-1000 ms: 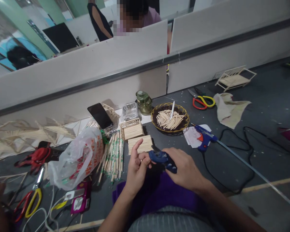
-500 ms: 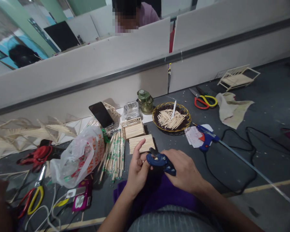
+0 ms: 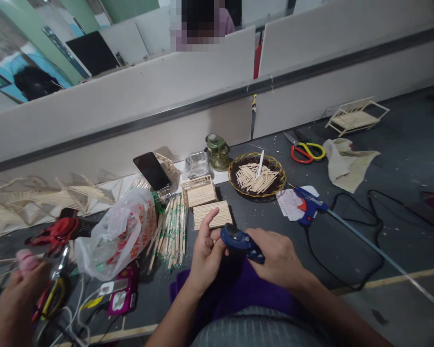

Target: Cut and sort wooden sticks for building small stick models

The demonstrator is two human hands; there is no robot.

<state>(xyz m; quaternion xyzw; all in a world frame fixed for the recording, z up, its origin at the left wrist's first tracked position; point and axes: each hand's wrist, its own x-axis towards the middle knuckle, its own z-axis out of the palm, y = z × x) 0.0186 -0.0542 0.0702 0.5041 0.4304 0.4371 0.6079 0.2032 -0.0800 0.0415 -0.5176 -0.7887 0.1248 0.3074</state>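
Fingers [image 3: 204,225] of the left hand [image 3: 207,254] pinch together at the mouth of the blue cutter [image 3: 239,240], which the right hand [image 3: 279,259] grips, so a slip could nick them.

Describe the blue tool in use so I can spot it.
From the round basket, come toward the camera. The blue cutter is in the right hand. Unlike the blue glue gun beside the basket, it is held, not lying down.

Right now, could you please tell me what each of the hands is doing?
Left hand: curled against the blue cutter; any grip cannot be told.
Right hand: closed, holding the blue cutter.
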